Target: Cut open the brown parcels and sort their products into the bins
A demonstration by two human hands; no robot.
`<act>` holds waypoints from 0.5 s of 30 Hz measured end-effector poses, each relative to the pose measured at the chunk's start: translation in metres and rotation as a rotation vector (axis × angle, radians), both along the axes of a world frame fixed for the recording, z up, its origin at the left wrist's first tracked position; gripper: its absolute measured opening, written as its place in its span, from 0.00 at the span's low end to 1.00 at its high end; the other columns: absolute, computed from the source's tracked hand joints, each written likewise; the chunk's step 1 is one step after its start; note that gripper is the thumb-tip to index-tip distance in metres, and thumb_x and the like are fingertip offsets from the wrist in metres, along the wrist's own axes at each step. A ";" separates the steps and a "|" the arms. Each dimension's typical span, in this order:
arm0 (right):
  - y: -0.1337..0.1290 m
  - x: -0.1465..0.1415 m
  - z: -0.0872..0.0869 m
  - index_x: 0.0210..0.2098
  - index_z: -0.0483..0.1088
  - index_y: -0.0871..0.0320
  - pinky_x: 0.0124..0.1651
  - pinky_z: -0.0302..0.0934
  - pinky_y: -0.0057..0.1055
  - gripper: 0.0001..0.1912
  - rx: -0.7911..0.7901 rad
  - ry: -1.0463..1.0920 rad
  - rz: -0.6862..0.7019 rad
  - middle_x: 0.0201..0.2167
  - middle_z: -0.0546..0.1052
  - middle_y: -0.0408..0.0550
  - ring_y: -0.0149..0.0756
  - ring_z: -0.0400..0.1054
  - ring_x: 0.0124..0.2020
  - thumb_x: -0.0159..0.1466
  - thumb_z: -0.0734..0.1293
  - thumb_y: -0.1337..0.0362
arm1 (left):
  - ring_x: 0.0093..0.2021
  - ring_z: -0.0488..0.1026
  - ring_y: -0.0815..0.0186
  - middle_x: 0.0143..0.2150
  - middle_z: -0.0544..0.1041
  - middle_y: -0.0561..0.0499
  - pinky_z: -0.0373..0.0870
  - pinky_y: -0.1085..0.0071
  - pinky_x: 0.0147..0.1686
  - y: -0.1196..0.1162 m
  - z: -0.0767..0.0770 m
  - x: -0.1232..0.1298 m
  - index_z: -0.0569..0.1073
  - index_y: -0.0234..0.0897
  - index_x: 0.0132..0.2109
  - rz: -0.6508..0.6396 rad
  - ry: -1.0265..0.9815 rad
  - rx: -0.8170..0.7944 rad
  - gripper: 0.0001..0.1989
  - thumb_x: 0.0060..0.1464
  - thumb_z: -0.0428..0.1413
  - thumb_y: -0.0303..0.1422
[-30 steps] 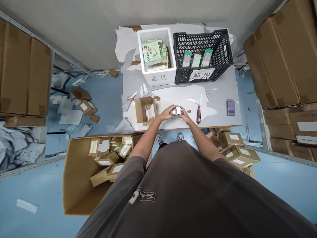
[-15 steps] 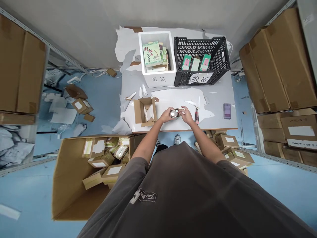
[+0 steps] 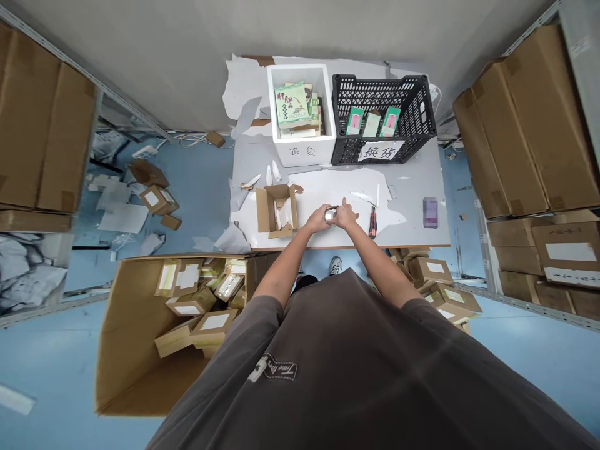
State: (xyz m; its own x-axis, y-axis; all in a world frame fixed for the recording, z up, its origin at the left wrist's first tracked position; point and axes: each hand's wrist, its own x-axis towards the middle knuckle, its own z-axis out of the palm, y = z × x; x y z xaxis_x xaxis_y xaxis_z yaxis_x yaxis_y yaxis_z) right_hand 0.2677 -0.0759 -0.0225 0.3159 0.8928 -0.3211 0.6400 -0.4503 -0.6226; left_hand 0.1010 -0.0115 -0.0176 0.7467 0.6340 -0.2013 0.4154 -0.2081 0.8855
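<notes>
Over the near part of the table, my left hand is closed around the left side of a small object with a shiny, silvery rounded face. What kind of object it is cannot be made out. From the other side my right hand grips it, with the fingers bent at its right edge and partly covering it. To the left of my hands stands an opened cardboard box with white paper inside. A red and black cutter lies to the right of my right hand.
At the back stand a white foam box and a black plastic crate, both holding small cartons. A phone lies at the right. Below the table's left end sits a large carton of parcels. Shelves with boxes flank both sides.
My right hand has moved left and closed in on the shiny object, covering more of it. The darker rim around the object is now mostly hidden. My left hand keeps its hold.
</notes>
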 end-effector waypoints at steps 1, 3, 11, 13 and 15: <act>-0.001 -0.001 0.000 0.45 0.80 0.55 0.67 0.68 0.70 0.28 0.015 -0.004 0.019 0.81 0.55 0.59 0.70 0.53 0.76 0.51 0.85 0.49 | 0.60 0.79 0.44 0.62 0.81 0.38 0.77 0.53 0.60 0.000 0.001 -0.001 0.72 0.36 0.65 0.001 0.002 0.009 0.42 0.39 0.70 0.31; -0.006 -0.004 0.005 0.44 0.79 0.55 0.69 0.68 0.69 0.26 0.072 -0.021 0.055 0.81 0.56 0.58 0.70 0.53 0.77 0.51 0.84 0.50 | 0.59 0.79 0.43 0.60 0.82 0.39 0.77 0.51 0.60 -0.001 0.002 -0.003 0.73 0.37 0.64 0.010 0.020 0.025 0.41 0.39 0.69 0.30; -0.030 -0.002 0.065 0.43 0.74 0.54 0.69 0.68 0.61 0.21 0.311 -0.142 0.095 0.82 0.54 0.58 0.68 0.51 0.80 0.56 0.80 0.53 | 0.59 0.78 0.43 0.53 0.83 0.40 0.76 0.54 0.60 -0.005 0.010 -0.003 0.77 0.39 0.55 0.088 0.045 0.057 0.33 0.41 0.76 0.38; -0.029 0.004 0.085 0.44 0.72 0.53 0.65 0.71 0.57 0.22 0.331 -0.114 0.062 0.77 0.65 0.60 0.66 0.61 0.75 0.56 0.80 0.54 | 0.62 0.77 0.42 0.54 0.83 0.39 0.75 0.54 0.62 -0.006 0.015 -0.003 0.76 0.40 0.56 0.089 0.050 0.054 0.36 0.40 0.77 0.41; -0.023 0.013 0.105 0.45 0.71 0.52 0.56 0.75 0.50 0.23 0.326 -0.044 -0.005 0.61 0.78 0.58 0.60 0.74 0.62 0.56 0.79 0.53 | 0.66 0.74 0.42 0.59 0.81 0.40 0.72 0.51 0.66 -0.005 0.023 -0.004 0.75 0.40 0.60 0.071 0.017 0.077 0.42 0.39 0.77 0.44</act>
State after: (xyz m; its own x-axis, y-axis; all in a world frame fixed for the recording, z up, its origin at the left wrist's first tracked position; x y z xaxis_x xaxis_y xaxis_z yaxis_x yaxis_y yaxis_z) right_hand 0.2807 -0.0990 0.0824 0.3278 0.9447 -0.0051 0.6675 -0.2354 -0.7064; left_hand 0.0972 -0.0167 0.0055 0.6964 0.6990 -0.1628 0.4467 -0.2447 0.8606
